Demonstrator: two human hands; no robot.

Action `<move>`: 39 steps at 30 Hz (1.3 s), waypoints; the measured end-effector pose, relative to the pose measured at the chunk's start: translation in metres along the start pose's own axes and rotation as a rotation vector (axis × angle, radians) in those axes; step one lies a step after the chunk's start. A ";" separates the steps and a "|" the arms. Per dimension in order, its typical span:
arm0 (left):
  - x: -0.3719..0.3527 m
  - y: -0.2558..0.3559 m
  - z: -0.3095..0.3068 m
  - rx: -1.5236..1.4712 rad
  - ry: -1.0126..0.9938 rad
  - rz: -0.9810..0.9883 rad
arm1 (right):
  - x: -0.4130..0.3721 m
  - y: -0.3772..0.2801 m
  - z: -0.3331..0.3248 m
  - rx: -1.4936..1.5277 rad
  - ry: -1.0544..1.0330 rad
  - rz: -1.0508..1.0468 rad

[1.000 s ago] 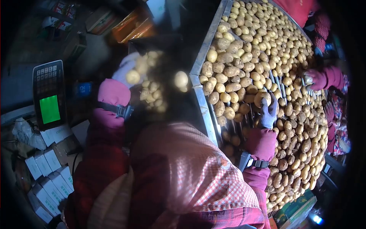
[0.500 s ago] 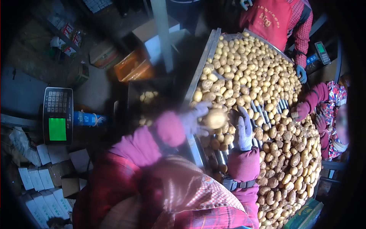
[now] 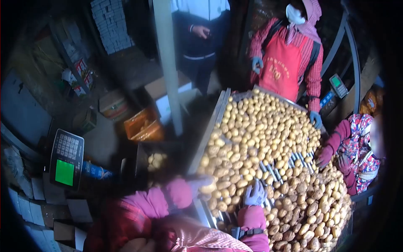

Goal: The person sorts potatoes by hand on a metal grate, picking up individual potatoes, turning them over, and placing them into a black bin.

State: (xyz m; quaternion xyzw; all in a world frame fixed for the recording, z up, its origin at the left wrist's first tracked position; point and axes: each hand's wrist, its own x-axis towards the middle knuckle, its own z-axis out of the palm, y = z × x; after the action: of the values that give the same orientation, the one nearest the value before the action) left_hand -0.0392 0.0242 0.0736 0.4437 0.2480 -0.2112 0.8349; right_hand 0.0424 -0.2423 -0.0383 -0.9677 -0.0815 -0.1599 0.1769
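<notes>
Potatoes [image 3: 256,138] cover a metal roller sorting table [image 3: 277,172], paler at the far end and browner near me. My left hand [image 3: 199,185], in a pale lilac glove, is blurred at the table's left edge, with its fingers closed around a potato [image 3: 208,186]. My right hand [image 3: 255,195], gloved alike, rests over the potatoes near the rollers. Its fingers are spread and nothing shows in its grip. Left of the table, a dark bin [image 3: 140,157] contains several potatoes [image 3: 156,162].
A scale display [image 3: 66,159] with a green screen stands at left. Behind it lie an orange crate [image 3: 144,125] and cardboard boxes [image 3: 113,105]. A post [image 3: 166,67] rises beyond. Co-workers in a red apron [image 3: 280,65] and a floral apron [image 3: 359,143] stand around the table; another person [image 3: 199,38] is behind.
My view has tilted up, showing more of the people beyond. The left hand, earlier spread beside a potato between both hands, is now around a potato at the table's left edge.
</notes>
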 end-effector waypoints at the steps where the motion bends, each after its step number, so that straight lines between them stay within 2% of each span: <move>1: 0.006 -0.008 -0.001 -0.005 -0.013 -0.007 | -0.002 0.003 0.001 -0.009 -0.009 0.007; 5: 0.031 -0.043 -0.017 0.143 -0.195 0.127 | -0.005 0.010 0.009 -0.009 0.020 0.005; 8: 0.017 -0.036 0.000 0.373 -0.186 0.158 | -0.005 0.007 0.008 0.010 0.053 0.000; 11: 0.017 -0.035 0.006 0.542 -0.201 0.055 | -0.006 0.006 0.006 0.007 0.048 0.000; 14: 0.034 -0.055 -0.004 0.528 -0.217 0.179 | -0.005 0.007 0.006 0.017 0.031 0.029; 16: 0.034 -0.055 -0.006 0.552 -0.205 0.187 | -0.005 0.006 0.006 0.023 -0.009 0.069; 22: 0.023 -0.047 0.003 0.568 -0.194 0.195 | -0.006 0.006 0.008 0.017 0.062 0.027; 32: 0.015 -0.039 0.008 0.603 -0.169 0.180 | -0.005 0.005 0.004 0.015 0.005 0.039; 39: 0.016 -0.045 0.004 0.515 -0.196 0.203 | -0.006 0.008 0.011 0.019 0.058 0.015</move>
State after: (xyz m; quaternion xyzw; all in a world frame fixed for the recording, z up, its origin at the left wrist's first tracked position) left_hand -0.0514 -0.0050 0.0369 0.6409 0.0588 -0.2246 0.7317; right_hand 0.0412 -0.2467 -0.0527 -0.9615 -0.0706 -0.1856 0.1898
